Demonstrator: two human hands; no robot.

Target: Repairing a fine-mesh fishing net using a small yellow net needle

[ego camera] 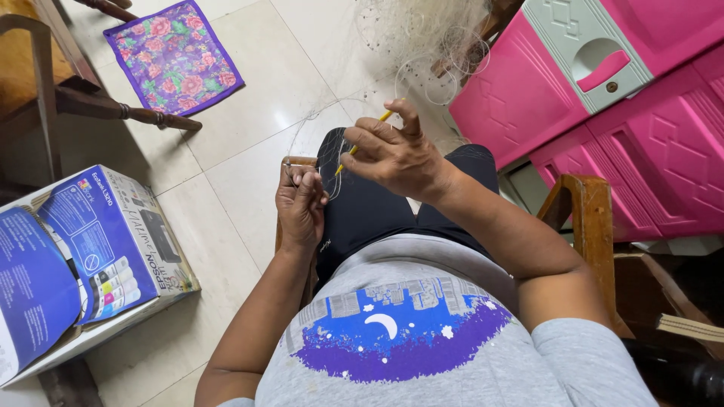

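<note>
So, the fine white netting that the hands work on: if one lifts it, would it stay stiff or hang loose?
Probably it hangs loose: the netting lies in a soft heap with curling loops. It seems very light, since the strands are thin and almost transparent. It may snag easily; loose threads already trail to the left hand and past the yellow tool in the right hand.

A pale tiled floor (249,98) carries everything. A floral purple cloth mat (175,56) lies flat at the top left, just beside a dark wooden chair leg (128,113). An open blue printer box (90,256) sits at the left, and a pink plastic cabinet (603,113) stands at the right, perhaps touching the tangled net pile (430,34).
</note>
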